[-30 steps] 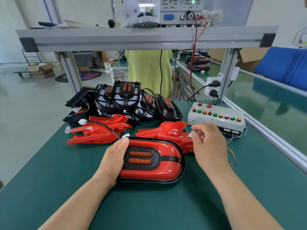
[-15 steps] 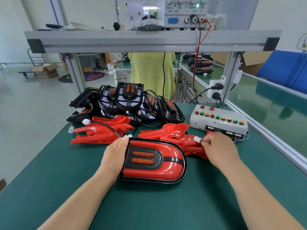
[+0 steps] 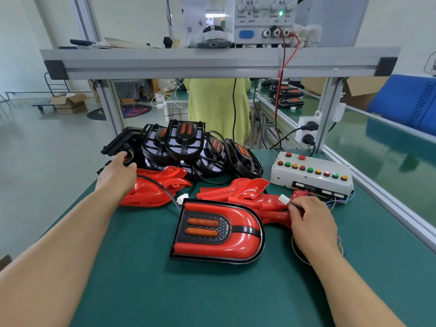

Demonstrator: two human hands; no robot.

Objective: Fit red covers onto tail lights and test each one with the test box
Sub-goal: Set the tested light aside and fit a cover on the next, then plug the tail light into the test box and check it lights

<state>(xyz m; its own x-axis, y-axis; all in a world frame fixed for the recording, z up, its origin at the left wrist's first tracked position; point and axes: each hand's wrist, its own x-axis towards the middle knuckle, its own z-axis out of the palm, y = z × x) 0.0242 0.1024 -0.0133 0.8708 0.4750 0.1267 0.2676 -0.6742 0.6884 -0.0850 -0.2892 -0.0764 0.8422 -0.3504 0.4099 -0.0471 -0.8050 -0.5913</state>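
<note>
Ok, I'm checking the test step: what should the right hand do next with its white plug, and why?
Probably carry the white plug, pinched in the right hand, to the loose white connector beside the covered tail light and mate them. The two lie apart, the light's amber bars look unlit, and the left hand is off at the pile of black lights.

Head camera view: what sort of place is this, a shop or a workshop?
Probably a factory assembly and test bench: a heap of uncovered tail lights, loose red covers lying in front of them, and a test box with rows of coloured buttons.
</note>
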